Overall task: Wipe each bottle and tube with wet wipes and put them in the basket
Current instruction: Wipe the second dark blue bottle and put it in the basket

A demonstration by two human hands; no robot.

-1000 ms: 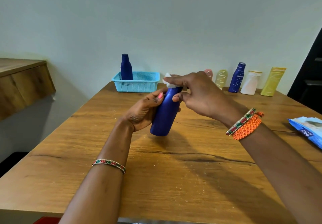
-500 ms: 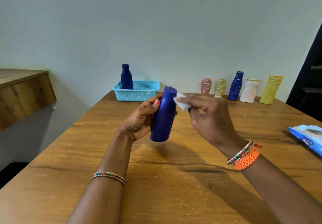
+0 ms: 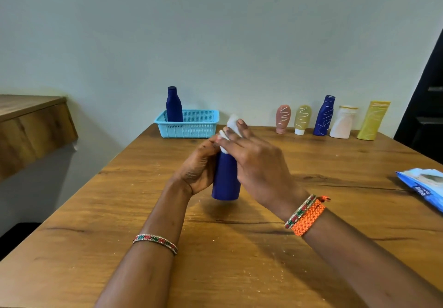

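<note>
Bottle (image 3: 225,178), dark blue, is held upright just above the worktop (image 3: 239,259), the left hand (image 3: 199,166) curled round its side while the right hand (image 3: 254,161) presses a white wet wipe (image 3: 231,125) over its cap. Half a second earlier the wipe was off to the bottle's right, clear of the top; now it is back on the cap, so wiping of this bottle appears to be continuing and the drop into the basket (image 3: 189,125) is not yet due. One blue bottle (image 3: 174,104) already stands in that basket. Five marked containers wait along the wall, from a pink tube (image 3: 282,118) to a yellow tube (image 3: 372,120). Wipes packet (image 3: 424,187) lies at the right edge
</note>
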